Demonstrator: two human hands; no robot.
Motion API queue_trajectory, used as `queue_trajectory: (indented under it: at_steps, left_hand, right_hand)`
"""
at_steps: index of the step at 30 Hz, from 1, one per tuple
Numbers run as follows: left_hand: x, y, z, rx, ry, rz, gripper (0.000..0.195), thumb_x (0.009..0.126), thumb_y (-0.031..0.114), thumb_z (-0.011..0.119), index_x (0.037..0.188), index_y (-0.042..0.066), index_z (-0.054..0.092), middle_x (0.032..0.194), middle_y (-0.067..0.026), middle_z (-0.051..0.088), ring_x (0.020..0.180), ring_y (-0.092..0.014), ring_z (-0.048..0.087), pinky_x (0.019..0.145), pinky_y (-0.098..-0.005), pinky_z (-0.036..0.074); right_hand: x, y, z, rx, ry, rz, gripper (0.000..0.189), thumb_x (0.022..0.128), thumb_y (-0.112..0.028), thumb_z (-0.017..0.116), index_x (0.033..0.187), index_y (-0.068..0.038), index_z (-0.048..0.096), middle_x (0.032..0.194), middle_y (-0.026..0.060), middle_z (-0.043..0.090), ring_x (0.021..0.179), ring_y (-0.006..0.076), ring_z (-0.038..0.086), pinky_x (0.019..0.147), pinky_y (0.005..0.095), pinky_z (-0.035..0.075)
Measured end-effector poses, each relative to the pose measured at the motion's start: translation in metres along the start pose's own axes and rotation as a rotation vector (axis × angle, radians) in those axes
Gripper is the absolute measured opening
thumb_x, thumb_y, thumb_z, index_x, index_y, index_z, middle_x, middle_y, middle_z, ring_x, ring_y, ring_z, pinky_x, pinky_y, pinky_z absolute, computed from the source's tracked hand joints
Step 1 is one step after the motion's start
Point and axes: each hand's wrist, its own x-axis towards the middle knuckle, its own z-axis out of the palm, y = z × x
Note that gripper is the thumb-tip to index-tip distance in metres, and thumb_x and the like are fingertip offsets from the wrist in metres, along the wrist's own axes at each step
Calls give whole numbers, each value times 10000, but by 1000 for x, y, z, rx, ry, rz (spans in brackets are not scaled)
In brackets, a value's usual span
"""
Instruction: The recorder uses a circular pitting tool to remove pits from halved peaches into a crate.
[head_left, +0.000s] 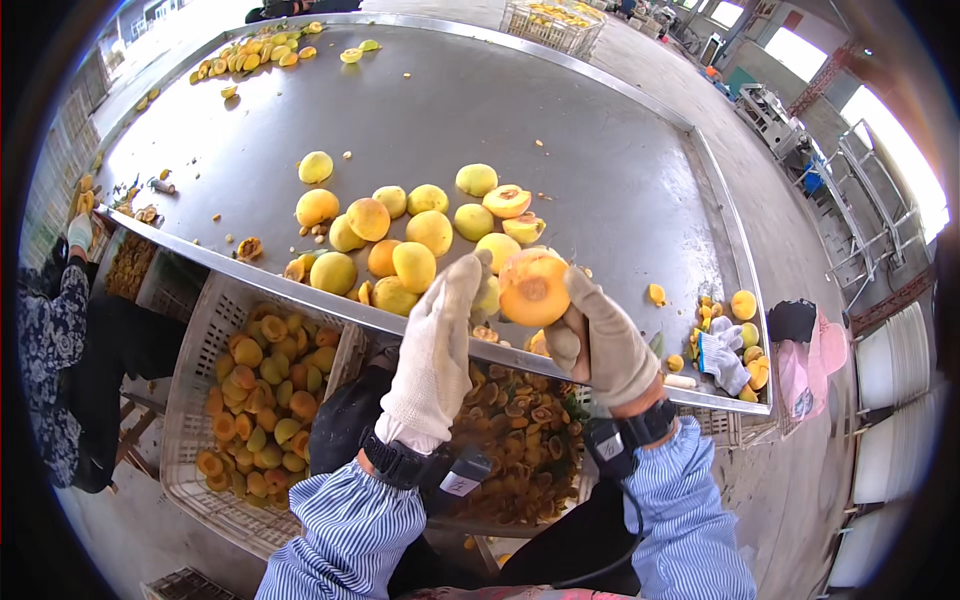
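Both my hands wear pale work gloves and are raised over the near edge of a metal table (570, 90). A peach half (534, 287) with its cut face towards me is between them. My right hand (607, 337) grips its right side with thumb and fingers. My left hand (442, 337) is at its left, fingers held together; whether it touches the fruit or holds anything is unclear. Whole yellow peaches (430, 232) lie in a group beyond my left hand, with a cut peach (507, 201) and another cut piece (523, 228) beside them.
A plastic crate (187, 450) of peach halves stands below left. A container of darker fruit scraps (517, 450) is beneath my hands. A white glove (724, 356) lies among fruit at the table's right corner. At far left, a co-worker's gloved hand (80, 232) is at the table edge.
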Motion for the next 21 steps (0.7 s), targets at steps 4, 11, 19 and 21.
queue_trajectory:
  at_steps: [4,11,19,21]
  left_hand:
    - [-21,-11,25,579,-45,425,447,1076,55,364,1502,-79,359,1405,-280,536,1243,-396,581,1095,-382,449]
    - [-17,18,53,206,-164,27,483,1104,207,329,1525,-30,344,1412,-196,548,1228,-297,578,1060,-350,451]
    - [-5,23,58,-505,-59,-300,683,1085,579,297,1394,5,502,1295,-151,625,1174,-288,628,997,-348,483]
    - [2,22,57,-822,19,-397,723,1058,631,337,1370,6,524,1283,-158,636,1187,-310,630,1015,-383,487]
  right_hand:
    - [-20,13,-10,83,0,-14,651,1016,-634,499,1206,-26,635,632,8,558,453,77,465,409,214,356]
    - [-33,16,-29,16,47,38,708,1011,-679,455,1216,-22,617,599,23,553,416,90,454,385,212,348]
    - [-38,4,-10,5,47,53,632,995,-626,559,1156,-19,633,691,37,642,455,85,529,409,218,386]
    - [-38,3,-8,-183,147,80,541,1010,-556,586,1126,-30,635,734,45,674,481,79,557,423,218,405]
